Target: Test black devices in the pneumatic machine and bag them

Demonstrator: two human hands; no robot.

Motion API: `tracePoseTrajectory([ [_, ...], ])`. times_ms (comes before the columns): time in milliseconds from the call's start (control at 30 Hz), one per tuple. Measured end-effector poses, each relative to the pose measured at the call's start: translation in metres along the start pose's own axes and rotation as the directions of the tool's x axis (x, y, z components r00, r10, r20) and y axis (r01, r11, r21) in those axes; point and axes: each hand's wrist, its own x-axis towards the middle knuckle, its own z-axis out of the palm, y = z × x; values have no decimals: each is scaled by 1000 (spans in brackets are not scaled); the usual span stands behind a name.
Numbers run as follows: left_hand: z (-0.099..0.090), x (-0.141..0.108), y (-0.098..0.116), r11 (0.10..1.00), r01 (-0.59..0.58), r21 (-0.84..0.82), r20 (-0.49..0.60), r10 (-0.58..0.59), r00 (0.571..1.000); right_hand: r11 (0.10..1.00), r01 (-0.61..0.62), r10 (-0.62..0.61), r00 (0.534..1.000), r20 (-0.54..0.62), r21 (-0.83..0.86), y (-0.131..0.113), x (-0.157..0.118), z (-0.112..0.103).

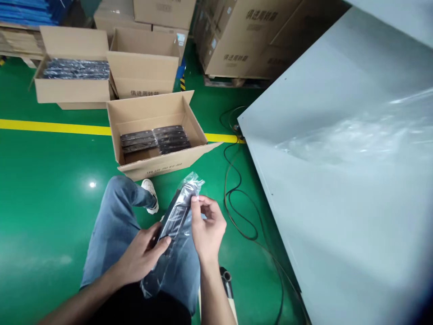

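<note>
A long dark part in a clear plastic bag (176,212) lies slantwise above my lap. My left hand (144,253) grips it round the middle, thumb on top and fingers beneath. Near the bag's upper end, my right hand (208,223) pinches the plastic at its right edge between thumb and fingers. The bag's loose lower end hangs over my thigh. Beyond my knees stands an open cardboard box (162,168), where bagged dark parts (171,139) lie side by side in two stacks.
Another open carton (72,91) with bagged parts stands back left, beside an open-flapped box (144,72). Cartons on a pallet (233,58) stand behind. A grey panel table (338,180) with plastic sheeting fills the right. Black cables (237,189) run along the floor beside it.
</note>
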Motion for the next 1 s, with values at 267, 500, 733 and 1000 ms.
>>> tracePoseTrajectory([
  [267, -2, -5, -11, 902, 212, -377, 175, -156, 972, 950, -183, 214, 972, -102, 253, 3, -2, 0],
  [500, -6, 5, -23, 787, 305, -536, 305, -155, 939, 930, -146, 146, 989, 25, 338, -11, -21, -4],
  [733, -1, 11, -8, 924, -34, -381, 86, 72, 994, 939, -69, 41, 995, 89, 336, -37, -33, -6],
  [1000, -26, 19, -9, 721, 308, -620, 271, -171, 947, 896, -228, 254, 967, -21, 381, -42, -5, -22],
])
